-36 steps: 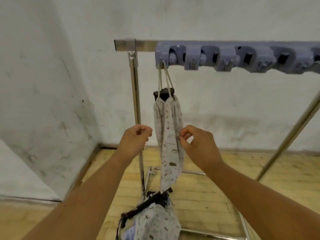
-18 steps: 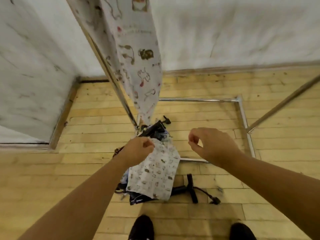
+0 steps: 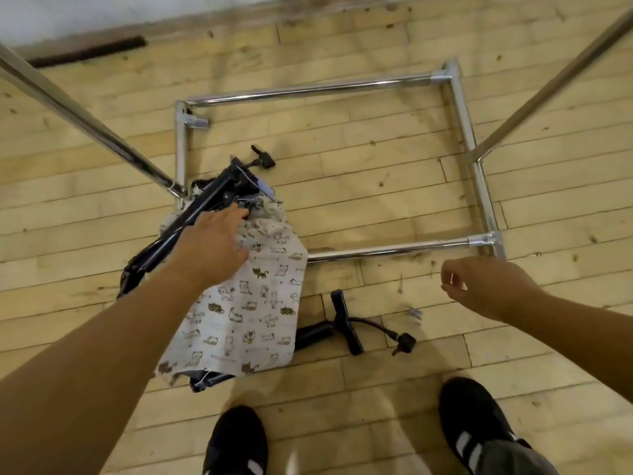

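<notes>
Your left hand (image 3: 209, 248), fingers stretched and empty, reached for the cat-print bag (image 3: 253, 320) lying on the floor at the rack base (image 3: 308, 89). Your right hand (image 3: 486, 286) hung loosely curled, empty. Next, probably, a firm grip on the bag's top was needed.

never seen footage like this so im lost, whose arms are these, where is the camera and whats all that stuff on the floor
No machine here: a person wears one camera on the head, looking down, so both bare arms are their own. You see a wooden floor with a chrome rack base on it. By the rack lies a pile: a cat-print cloth and a black pump, with a second pump nearby. The left hand reaches onto the pile, fingers fairly straight, gripping nothing. The right hand hangs in the air, loosely curled, empty. The black shoes below are the person's.
</notes>
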A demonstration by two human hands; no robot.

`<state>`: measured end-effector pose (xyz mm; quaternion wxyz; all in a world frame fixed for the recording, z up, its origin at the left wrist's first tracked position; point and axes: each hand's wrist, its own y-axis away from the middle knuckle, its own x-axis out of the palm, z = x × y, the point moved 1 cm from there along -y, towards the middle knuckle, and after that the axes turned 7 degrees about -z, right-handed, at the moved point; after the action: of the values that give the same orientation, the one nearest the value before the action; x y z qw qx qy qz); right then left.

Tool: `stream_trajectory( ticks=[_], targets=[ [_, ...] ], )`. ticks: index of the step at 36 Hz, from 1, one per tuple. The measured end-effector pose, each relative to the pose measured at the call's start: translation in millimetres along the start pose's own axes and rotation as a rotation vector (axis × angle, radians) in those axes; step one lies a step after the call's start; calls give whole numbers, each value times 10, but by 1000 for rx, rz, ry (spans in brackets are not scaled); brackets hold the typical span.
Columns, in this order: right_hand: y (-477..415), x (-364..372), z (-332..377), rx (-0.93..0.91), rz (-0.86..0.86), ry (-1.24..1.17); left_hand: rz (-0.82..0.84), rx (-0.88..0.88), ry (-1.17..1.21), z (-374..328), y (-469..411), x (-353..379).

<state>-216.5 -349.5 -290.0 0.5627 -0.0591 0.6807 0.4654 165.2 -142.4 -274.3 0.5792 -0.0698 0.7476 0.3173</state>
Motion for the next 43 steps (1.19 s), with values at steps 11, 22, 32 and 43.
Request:
stream_trajectory(
  ticks=[11,22,32,43],
  targets=[
    [-84,645,-338,245,31,-270,-5,-70,-92,-244,41,284],
    [-593,719,-72,383,-166,-401,-123,402,143,-814,363,387],
    [-616,873,-47,545,-317,-633,24,269,364,-868,346,438],
    [-599,907,-197,635,-317,-713,67,233,351,-866,363,473]
  ],
)
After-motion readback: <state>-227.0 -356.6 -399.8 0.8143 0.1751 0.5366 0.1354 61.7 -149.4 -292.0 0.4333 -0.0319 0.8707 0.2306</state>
